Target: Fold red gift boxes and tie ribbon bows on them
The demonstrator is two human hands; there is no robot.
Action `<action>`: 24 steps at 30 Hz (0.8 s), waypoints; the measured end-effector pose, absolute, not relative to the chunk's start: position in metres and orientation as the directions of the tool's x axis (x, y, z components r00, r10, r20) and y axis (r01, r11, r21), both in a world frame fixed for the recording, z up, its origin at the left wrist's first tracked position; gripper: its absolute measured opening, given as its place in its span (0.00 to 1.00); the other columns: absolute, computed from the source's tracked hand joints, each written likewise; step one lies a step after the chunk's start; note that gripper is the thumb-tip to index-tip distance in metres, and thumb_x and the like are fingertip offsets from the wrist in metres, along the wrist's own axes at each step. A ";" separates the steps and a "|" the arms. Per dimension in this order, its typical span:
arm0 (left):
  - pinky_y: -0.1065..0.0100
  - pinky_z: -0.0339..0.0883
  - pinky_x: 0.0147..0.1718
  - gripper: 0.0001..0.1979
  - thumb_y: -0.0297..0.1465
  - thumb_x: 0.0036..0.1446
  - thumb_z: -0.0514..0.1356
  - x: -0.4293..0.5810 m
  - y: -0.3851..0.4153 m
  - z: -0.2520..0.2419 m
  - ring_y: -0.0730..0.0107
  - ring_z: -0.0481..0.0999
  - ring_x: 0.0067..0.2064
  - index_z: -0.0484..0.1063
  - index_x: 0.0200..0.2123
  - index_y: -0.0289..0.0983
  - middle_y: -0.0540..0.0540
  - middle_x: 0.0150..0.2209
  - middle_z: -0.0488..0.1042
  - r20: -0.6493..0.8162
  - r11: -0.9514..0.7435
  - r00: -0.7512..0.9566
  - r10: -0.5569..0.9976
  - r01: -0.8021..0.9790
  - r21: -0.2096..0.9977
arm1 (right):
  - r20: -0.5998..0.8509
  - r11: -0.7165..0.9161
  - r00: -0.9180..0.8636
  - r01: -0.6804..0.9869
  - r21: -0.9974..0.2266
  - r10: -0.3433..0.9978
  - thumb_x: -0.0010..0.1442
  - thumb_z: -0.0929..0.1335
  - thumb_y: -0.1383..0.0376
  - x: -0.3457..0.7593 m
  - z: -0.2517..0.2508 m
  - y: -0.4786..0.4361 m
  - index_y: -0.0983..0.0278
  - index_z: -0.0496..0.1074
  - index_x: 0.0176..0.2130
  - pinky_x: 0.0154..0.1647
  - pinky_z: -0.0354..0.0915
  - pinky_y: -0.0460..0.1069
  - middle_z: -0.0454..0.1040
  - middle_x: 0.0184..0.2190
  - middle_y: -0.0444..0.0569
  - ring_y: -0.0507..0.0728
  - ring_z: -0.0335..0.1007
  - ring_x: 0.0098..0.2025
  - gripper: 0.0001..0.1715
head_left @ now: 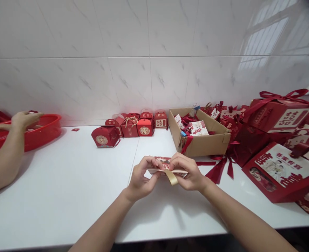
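The left hand (pixel 145 177) and right hand (pixel 188 172) both grip a small paper box (pixel 162 161) over the tabletop (pixel 65 199), near the carton (pixel 204 145). Uneven thumb pressure could crease its edge; a loosened pinch might let the gold ribbon (pixel 172 178) slip or twist.

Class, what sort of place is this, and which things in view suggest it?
Probably a small packing workroom: a long white table by a tiled wall, small red gift boxes grouped together, and an open cardboard carton.
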State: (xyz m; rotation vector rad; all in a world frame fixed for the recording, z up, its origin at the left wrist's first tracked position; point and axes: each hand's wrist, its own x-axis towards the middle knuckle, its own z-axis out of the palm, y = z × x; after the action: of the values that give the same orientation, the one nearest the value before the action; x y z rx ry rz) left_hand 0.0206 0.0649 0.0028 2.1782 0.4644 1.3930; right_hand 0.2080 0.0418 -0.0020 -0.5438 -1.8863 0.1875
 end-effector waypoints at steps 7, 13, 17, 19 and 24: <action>0.67 0.73 0.38 0.14 0.20 0.52 0.59 0.025 0.069 0.000 0.70 0.77 0.37 0.61 0.40 0.38 0.48 0.34 0.72 0.755 -0.802 0.362 0.546 -0.034 0.597 | 0.833 0.861 -0.250 0.279 -0.426 0.493 0.52 0.67 0.71 0.208 0.000 0.047 0.63 0.66 0.33 0.30 0.64 0.48 0.69 0.28 0.47 0.53 0.67 0.30 0.06; 0.60 0.69 0.44 0.20 0.24 0.53 0.59 0.030 0.077 -0.010 0.65 0.74 0.43 0.57 0.48 0.40 0.45 0.40 0.70 0.760 -0.793 0.294 0.580 -0.009 0.609 | 0.624 0.754 -0.439 0.495 -0.432 0.646 0.54 0.68 0.67 0.220 0.025 0.045 0.63 0.68 0.38 0.32 0.63 0.47 0.70 0.33 0.48 0.54 0.66 0.34 0.09; 0.53 0.59 0.54 0.28 0.27 0.53 0.59 0.031 0.085 -0.019 0.59 0.67 0.53 0.53 0.56 0.40 0.40 0.49 0.67 0.785 -0.824 0.253 0.565 0.141 0.548 | 0.464 0.643 -0.480 0.703 -0.304 0.745 0.58 0.68 0.62 0.231 0.044 0.042 0.60 0.75 0.32 0.25 0.57 0.45 0.67 0.27 0.46 0.52 0.63 0.28 0.06; 0.50 0.54 0.56 0.31 0.30 0.54 0.59 0.029 0.090 -0.024 0.56 0.63 0.57 0.50 0.60 0.40 0.37 0.54 0.63 0.809 -0.837 0.218 0.546 0.173 0.519 | 0.435 0.597 -0.451 0.745 -0.298 0.780 0.58 0.67 0.60 0.235 0.050 0.044 0.60 0.76 0.26 0.20 0.51 0.45 0.64 0.22 0.45 0.49 0.58 0.21 0.12; 0.53 0.54 0.54 0.31 0.41 0.59 0.51 0.025 0.103 -0.028 0.55 0.60 0.59 0.46 0.63 0.43 0.38 0.60 0.57 0.782 -0.783 0.056 0.621 0.088 0.616 | 0.458 0.567 -0.368 0.693 -0.445 0.809 0.57 0.68 0.61 0.249 0.074 0.046 0.61 0.76 0.25 0.21 0.56 0.45 0.69 0.22 0.45 0.50 0.64 0.23 0.11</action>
State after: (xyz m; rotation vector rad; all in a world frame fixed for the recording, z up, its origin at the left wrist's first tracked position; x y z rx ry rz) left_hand 0.0245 0.1027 -0.0284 1.9366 0.7082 1.7750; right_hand 0.2486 0.0456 0.0738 -1.1962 -2.1537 0.2315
